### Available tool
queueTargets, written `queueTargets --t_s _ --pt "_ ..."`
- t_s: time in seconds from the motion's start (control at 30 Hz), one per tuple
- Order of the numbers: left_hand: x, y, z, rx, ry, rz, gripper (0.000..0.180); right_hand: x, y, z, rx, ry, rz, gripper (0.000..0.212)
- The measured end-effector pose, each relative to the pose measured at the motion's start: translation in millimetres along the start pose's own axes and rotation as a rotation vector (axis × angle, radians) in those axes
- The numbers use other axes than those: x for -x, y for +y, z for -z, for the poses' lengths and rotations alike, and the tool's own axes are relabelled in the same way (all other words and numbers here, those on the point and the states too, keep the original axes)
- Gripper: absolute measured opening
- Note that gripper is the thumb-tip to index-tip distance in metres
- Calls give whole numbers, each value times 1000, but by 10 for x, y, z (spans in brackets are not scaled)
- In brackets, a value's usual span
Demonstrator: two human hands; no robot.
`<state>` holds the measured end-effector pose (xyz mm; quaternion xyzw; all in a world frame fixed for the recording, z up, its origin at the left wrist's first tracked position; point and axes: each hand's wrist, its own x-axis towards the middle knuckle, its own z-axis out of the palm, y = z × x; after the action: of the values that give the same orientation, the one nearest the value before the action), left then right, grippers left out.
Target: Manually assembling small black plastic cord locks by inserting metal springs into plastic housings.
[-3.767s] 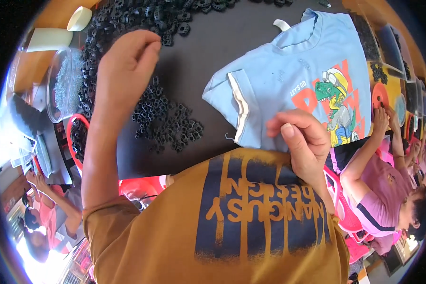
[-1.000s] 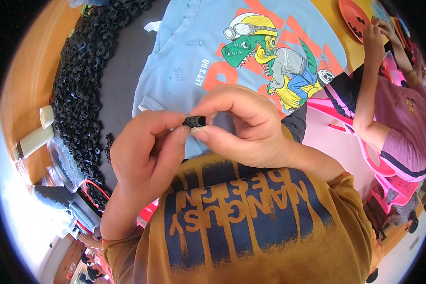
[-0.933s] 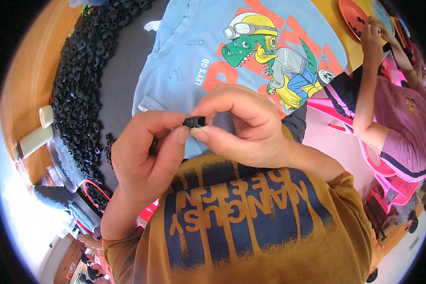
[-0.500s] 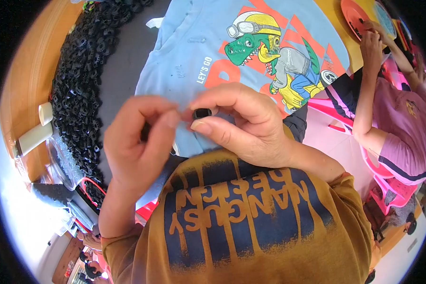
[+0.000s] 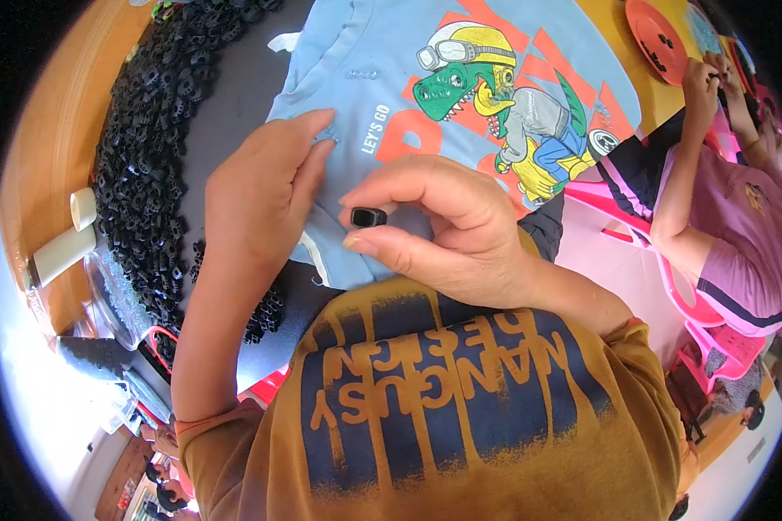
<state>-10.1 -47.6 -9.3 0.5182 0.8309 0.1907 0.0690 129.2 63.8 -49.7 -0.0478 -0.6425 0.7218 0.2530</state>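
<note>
My right hand pinches a small black hollow plastic part between thumb and forefinger, above a light-blue T-shirt spread in front of me. My left hand is down at the T-shirt, its forefinger and thumb apart around a small cluster of tiny clear bits. Another little row of tiny pieces lies farther up on the cloth. A printed cartoon dinosaur covers the T-shirt's right side.
A long heap of black plastic parts lines the left. Beside it are a white cylinder and a clear tray of tiny bits. At the right, a person in a purple shirt works near a red plate with black parts.
My left hand has moved away from the black part, up and left to the tiny bits on the T-shirt. My right hand keeps its hold. The other person's hands have left the plate.
</note>
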Motion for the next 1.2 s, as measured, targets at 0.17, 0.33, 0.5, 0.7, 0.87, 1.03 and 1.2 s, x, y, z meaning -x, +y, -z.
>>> queueTargets --t_s 0.17,0.33,0.5,0.7,0.87,1.03,1.2 --pt "8 -2 4 101 -9 129 17 -17 2 -8 34 -12 31 21" --pt "41 67 153 375 -91 307 11 -16 3 -15 2 3 7 21" --pt "164 275 455 759 -149 416 7 -36 -13 13 14 -14 25 20" --pt "225 343 519 728 -239 361 7 -20 7 -4 15 -19 68 20" --pt "178 398 506 241 -140 -72 18 -21 4 19 79 -49 105 20" --pt "176 460 567 114 -167 -156 21 -22 43 17 51 -60 104 19" --pt "158 386 614 209 -212 -126 31 -63 38 23 37 -61 106 19"
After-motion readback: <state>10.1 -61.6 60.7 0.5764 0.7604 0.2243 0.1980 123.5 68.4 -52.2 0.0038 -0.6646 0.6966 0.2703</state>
